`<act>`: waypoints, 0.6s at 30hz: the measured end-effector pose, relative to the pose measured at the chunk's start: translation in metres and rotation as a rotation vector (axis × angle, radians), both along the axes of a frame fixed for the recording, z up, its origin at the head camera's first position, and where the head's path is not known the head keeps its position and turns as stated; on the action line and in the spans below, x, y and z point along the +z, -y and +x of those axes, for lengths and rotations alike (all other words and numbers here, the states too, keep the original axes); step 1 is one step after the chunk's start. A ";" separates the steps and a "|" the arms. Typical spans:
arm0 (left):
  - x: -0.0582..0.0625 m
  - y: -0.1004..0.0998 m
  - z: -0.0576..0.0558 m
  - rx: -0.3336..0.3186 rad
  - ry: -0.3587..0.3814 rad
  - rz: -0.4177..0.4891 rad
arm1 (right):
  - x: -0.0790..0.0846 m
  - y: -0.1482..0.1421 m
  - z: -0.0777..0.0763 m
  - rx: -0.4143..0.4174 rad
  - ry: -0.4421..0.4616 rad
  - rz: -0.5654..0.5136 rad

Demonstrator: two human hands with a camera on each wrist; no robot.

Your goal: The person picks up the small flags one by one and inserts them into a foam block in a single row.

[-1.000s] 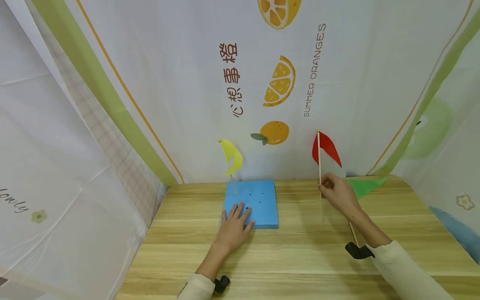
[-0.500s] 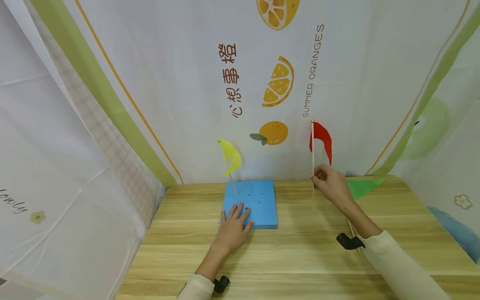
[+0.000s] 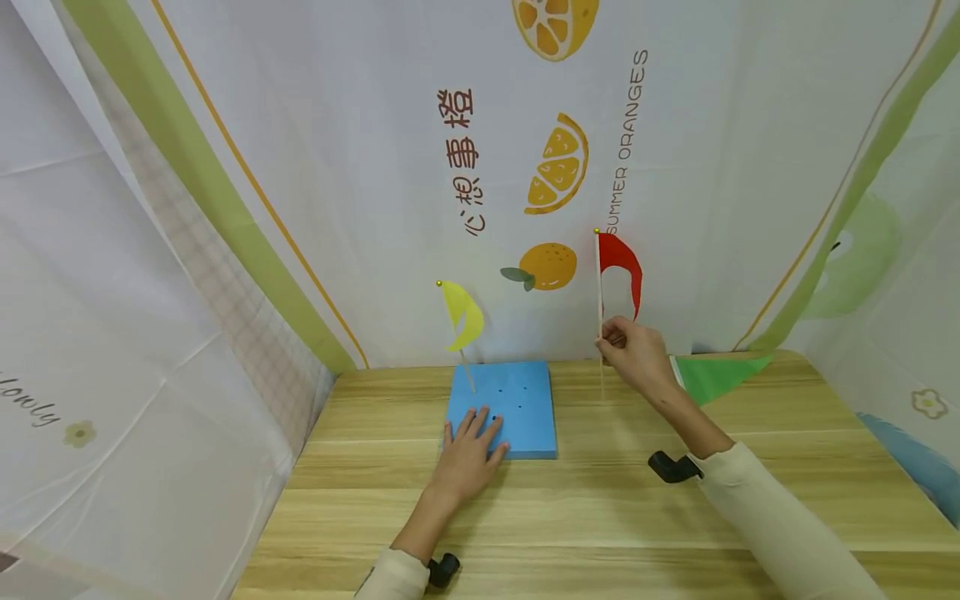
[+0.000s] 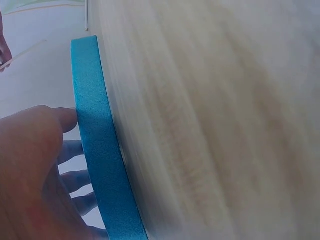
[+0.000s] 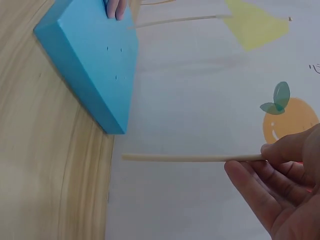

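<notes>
My right hand (image 3: 636, 354) pinches the thin wooden stick of a red flag (image 3: 621, 254), held upright to the right of a blue foam block (image 3: 534, 429). In the right wrist view the stick's lower end (image 5: 130, 157) points toward the block and is clear of it. My left hand (image 3: 467, 458) lies spread on the block's front left part, fingertips on its top face. Several small holes dot that face. A yellow flag (image 3: 467, 321) stands in the block near its back left corner, leaning slightly. In the left wrist view the block's side (image 4: 100, 125) shows beside the fingers.
A green flag (image 3: 720, 377) lies on the wooden table (image 3: 600, 517) at the right, its stick hidden behind the right forearm. A white curtain (image 3: 360, 208) printed with oranges hangs right behind the table's back edge. Black wrist mounts (image 3: 671, 467) stick out at both wrists.
My right hand has moved left and slightly up, carrying the red flag toward the blue block. The left hand, the block and the yellow flag have stayed in place.
</notes>
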State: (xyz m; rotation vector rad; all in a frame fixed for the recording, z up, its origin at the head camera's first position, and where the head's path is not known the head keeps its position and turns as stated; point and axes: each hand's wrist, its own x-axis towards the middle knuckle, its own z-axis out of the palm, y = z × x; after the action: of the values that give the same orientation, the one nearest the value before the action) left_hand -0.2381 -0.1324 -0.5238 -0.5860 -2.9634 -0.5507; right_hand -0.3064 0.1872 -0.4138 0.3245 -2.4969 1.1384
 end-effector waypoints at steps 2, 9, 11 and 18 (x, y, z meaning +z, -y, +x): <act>0.000 0.000 0.000 0.000 0.004 0.002 | 0.001 0.003 -0.002 0.007 0.003 0.003; 0.001 0.000 0.000 0.002 0.012 0.004 | 0.008 0.021 -0.009 0.033 0.019 0.004; 0.000 0.000 0.000 0.004 0.012 -0.001 | 0.010 0.026 -0.011 0.036 0.019 0.002; -0.002 0.000 0.000 -0.001 0.001 -0.006 | 0.014 0.041 -0.015 0.058 0.032 -0.017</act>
State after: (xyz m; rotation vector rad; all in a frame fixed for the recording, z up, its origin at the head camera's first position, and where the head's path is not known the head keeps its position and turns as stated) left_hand -0.2380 -0.1323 -0.5258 -0.5878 -2.9666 -0.5422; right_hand -0.3217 0.1458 -0.3994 0.3796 -2.5188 1.1957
